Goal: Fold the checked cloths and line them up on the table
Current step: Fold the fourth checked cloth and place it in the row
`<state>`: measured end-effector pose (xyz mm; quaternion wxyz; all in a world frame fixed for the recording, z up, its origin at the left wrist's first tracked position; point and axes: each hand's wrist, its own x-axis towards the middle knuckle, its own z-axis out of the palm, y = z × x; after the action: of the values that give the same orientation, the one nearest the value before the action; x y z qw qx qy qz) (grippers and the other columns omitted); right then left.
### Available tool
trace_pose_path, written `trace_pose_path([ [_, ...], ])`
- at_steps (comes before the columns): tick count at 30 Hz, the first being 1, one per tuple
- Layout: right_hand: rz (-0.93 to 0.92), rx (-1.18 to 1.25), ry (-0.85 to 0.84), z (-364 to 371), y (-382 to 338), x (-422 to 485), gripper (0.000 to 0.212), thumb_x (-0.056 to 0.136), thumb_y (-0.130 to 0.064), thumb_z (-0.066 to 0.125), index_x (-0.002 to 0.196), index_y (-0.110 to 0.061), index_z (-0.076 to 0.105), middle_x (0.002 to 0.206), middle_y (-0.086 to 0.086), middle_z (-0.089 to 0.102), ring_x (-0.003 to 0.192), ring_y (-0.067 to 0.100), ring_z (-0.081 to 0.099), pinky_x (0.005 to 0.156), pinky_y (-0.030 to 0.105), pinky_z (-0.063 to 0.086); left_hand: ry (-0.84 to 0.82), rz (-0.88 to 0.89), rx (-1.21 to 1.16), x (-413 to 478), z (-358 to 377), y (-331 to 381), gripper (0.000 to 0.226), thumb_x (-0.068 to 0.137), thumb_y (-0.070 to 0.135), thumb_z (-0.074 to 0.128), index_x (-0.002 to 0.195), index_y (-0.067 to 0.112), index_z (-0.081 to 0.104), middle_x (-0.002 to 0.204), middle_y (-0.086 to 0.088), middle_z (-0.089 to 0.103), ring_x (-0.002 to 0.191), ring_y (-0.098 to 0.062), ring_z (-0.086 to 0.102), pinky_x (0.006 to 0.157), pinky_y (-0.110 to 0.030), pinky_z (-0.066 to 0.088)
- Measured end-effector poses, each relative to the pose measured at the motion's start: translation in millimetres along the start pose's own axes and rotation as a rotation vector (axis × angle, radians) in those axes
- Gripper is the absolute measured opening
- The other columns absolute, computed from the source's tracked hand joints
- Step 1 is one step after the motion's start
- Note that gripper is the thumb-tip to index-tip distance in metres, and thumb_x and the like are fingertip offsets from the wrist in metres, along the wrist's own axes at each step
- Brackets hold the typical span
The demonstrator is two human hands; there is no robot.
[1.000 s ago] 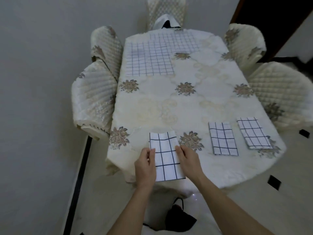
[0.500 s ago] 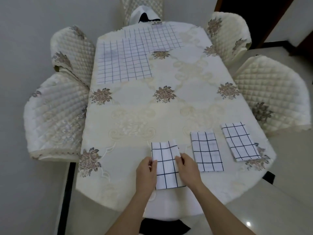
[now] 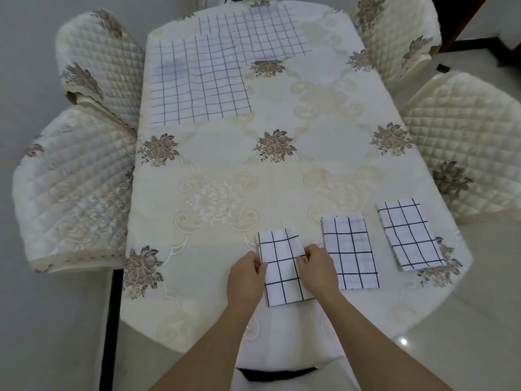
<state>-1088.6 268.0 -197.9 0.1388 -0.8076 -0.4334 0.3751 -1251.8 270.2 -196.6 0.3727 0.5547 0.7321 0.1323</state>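
Three folded white cloths with a dark check lie in a row near the table's front edge. My left hand (image 3: pixel 246 276) pinches the left edge of the leftmost folded cloth (image 3: pixel 282 266), and my right hand (image 3: pixel 317 273) pinches its right edge. The second folded cloth (image 3: pixel 349 251) lies just to the right, and the third folded cloth (image 3: pixel 408 234) sits further right, slightly turned. Two unfolded checked cloths lie flat at the far left: a large one (image 3: pixel 197 80) overlapped at its upper right by another (image 3: pixel 259 32).
The oval table (image 3: pixel 282 170) carries a cream floral tablecloth. Quilted chairs stand around it: two on the left (image 3: pixel 76 187), (image 3: pixel 98 60) and two on the right (image 3: pixel 465 136), (image 3: pixel 394 29). A dark doorway shows at the top right.
The view has closed in on the table. Both hands carried the folded cloth rightward, closer to the second folded cloth, and still hold its edges.
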Motion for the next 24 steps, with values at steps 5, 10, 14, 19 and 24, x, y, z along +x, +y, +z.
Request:
trace_pose_path([
  [5, -0.014, -0.11, 0.096, 4, -1, -12, 0.021, 0.092, -0.021, 0.057, 0.111, -0.013, 0.055, 0.108, 0.006, 0.05, 0.095, 0.024, 0.051, 0.073, 0.035, 0.046, 0.046, 0.024, 0.053, -4, 0, -3, 0.014, 0.092, 0.028, 0.065, 0.085, 0.019, 0.056, 0.079, 0.006, 0.061, 0.077, -0.017, 0.058, 0.067, -0.031, 0.043],
  [10, -0.074, -0.178, 0.144, -1, 1, -20, 0.024, 0.09, -0.017, 0.057, 0.113, -0.011, 0.056, 0.107, 0.009, 0.051, 0.091, 0.024, 0.047, 0.068, 0.033, 0.041, 0.072, 0.077, 0.162, -11, -9, -13, 0.012, 0.094, 0.027, 0.06, 0.09, 0.019, 0.052, 0.091, 0.003, 0.059, 0.082, -0.018, 0.057, 0.068, -0.032, 0.042],
  [14, -0.137, -0.266, 0.165, -12, -10, -25, 0.026, 0.092, -0.021, 0.053, 0.117, -0.015, 0.055, 0.111, 0.006, 0.052, 0.095, 0.022, 0.049, 0.065, 0.032, 0.044, 0.137, 0.179, 0.298, -12, -26, -17, 0.015, 0.096, 0.03, 0.057, 0.107, 0.02, 0.055, 0.104, 0.001, 0.054, 0.093, -0.022, 0.057, 0.072, -0.032, 0.044],
  [19, -0.369, -0.483, 0.136, -29, -41, -29, 0.03, 0.095, -0.03, 0.048, 0.122, -0.018, 0.054, 0.119, 0.003, 0.053, 0.105, 0.022, 0.049, 0.078, 0.033, 0.047, 0.313, 0.45, 0.456, -1, -55, -12, 0.039, 0.072, 0.026, 0.083, 0.106, 0.017, 0.066, 0.098, -0.001, 0.063, 0.084, -0.024, 0.061, 0.06, -0.037, 0.051],
  [24, -0.559, -0.576, 0.128, -49, -87, -33, 0.041, 0.097, -0.039, 0.046, 0.134, -0.022, 0.05, 0.13, 0.0, 0.051, 0.118, 0.023, 0.047, 0.089, 0.036, 0.044, 0.416, 0.594, 0.524, 7, -100, 14, 0.039, 0.077, 0.036, 0.077, 0.112, 0.021, 0.067, 0.11, 0.002, 0.067, 0.098, -0.022, 0.064, 0.078, -0.04, 0.054],
])
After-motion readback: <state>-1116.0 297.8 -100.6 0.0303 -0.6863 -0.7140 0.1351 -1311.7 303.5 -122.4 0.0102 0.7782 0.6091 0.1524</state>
